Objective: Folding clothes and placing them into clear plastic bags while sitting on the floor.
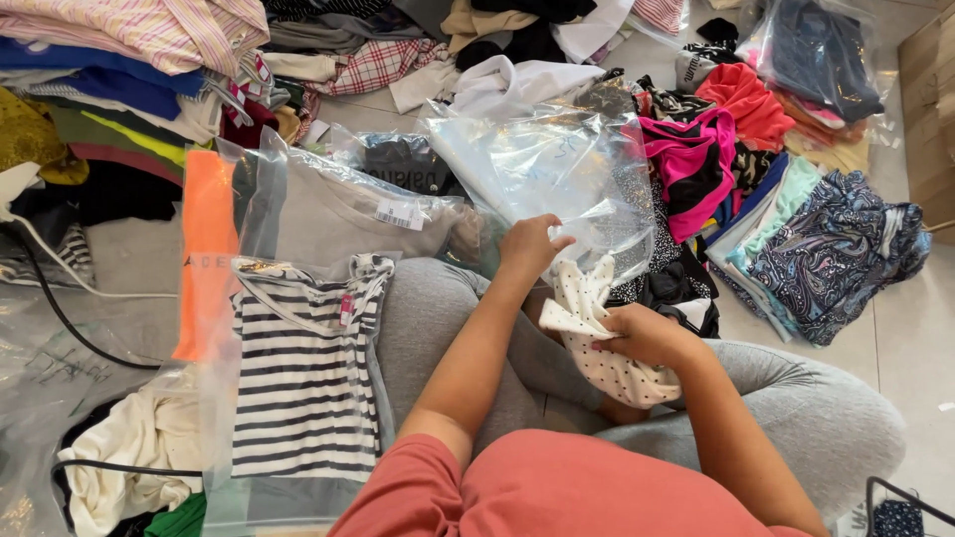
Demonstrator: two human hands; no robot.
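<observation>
- Left hand (530,246): fingers pinching the mouth of a clear plastic bag (557,169), above the lap.
- Right hand (647,335): fingers clenched around a white dotted garment (597,348), at the bag's opening.
- Bagged striped top (303,383): left of knee; white rectangular label (400,214) on the grey bagged garment (338,214) beyond.

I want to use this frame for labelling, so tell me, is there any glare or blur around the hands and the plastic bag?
Head view: even, soft daylight, shadows faint. The clear plastic bag held by the left hand shows pale sheen that veils the clothes behind it. The right hand and the white dotted garment look sharp, with no motion blur. Edges of the frame bend slightly from the wide lens.
</observation>
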